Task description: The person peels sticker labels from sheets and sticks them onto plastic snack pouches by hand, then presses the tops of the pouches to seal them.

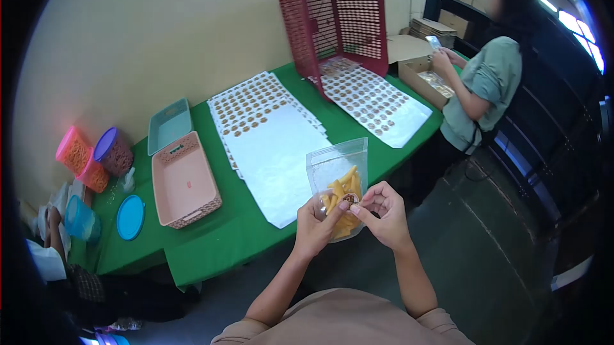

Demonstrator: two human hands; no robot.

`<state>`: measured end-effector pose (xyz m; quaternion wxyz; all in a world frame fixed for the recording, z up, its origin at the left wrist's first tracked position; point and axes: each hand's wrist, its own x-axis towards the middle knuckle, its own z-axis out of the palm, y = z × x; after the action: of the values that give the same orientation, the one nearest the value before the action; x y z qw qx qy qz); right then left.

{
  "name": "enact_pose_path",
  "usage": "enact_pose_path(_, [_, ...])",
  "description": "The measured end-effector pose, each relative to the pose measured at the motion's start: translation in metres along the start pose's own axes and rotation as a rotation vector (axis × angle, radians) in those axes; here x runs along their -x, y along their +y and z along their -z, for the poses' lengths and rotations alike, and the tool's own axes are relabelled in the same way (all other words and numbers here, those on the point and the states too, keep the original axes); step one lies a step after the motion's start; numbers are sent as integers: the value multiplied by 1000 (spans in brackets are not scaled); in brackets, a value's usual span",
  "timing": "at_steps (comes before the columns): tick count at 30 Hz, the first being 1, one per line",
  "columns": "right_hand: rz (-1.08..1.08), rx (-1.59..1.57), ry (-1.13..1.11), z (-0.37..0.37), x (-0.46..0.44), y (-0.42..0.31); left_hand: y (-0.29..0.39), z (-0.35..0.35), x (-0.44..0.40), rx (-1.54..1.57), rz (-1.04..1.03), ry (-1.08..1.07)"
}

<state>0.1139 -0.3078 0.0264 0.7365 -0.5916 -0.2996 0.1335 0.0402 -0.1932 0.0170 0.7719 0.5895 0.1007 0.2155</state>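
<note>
A clear pouch [345, 182] of yellow stick-shaped snacks is held upright in front of me, over the table's near edge. My left hand [313, 226] grips its left side, thumb on the front. My right hand [386, 216] pinches a small round brown-and-white sticker against the pouch's front, beside my left thumb. Beyond the pouch, a white sheet [281, 172] with rows of round brown stickers lies on the green table [211, 249]. A second sticker sheet [396, 127] lies to its right, its far end inside a tipped maroon basket [291, 25].
At the left are a pink tray [185, 185], a green tray [170, 128], a blue lid [130, 217] and tubs of snacks [114, 153]. One person [492, 82] stands at the right by a cardboard box [425, 82]; another person's arm [56, 236] shows at far left.
</note>
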Motion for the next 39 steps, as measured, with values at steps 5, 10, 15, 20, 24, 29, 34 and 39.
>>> enact_pose_path(5, [91,236,311,48,37,-21,-16,-58,13,33,-30,-169])
enact_pose_path(10, [108,413,343,92,68,-20,-26,-101,29,-1,-9,-330])
enact_pose_path(15, [99,211,280,106,86,-24,-44,-125,38,25,-91,-339])
enact_pose_path(20, [151,471,305,109,91,-33,-56,-129,36,-45,-73,-348])
enact_pose_path(24, [199,618,367,117,87,-29,-58,-141,29,-46,-91,-342])
enact_pose_path(29, [187,677,441,131,76,-22,-64,-156,10,-59,-68,-390])
enact_pose_path(34, [185,712,450,155,56,-18,-73,-169,-19,-75,-55,-441])
enact_pose_path(39, [181,742,496,175,19,-13,-81,-185,-68,-29,-116,-490])
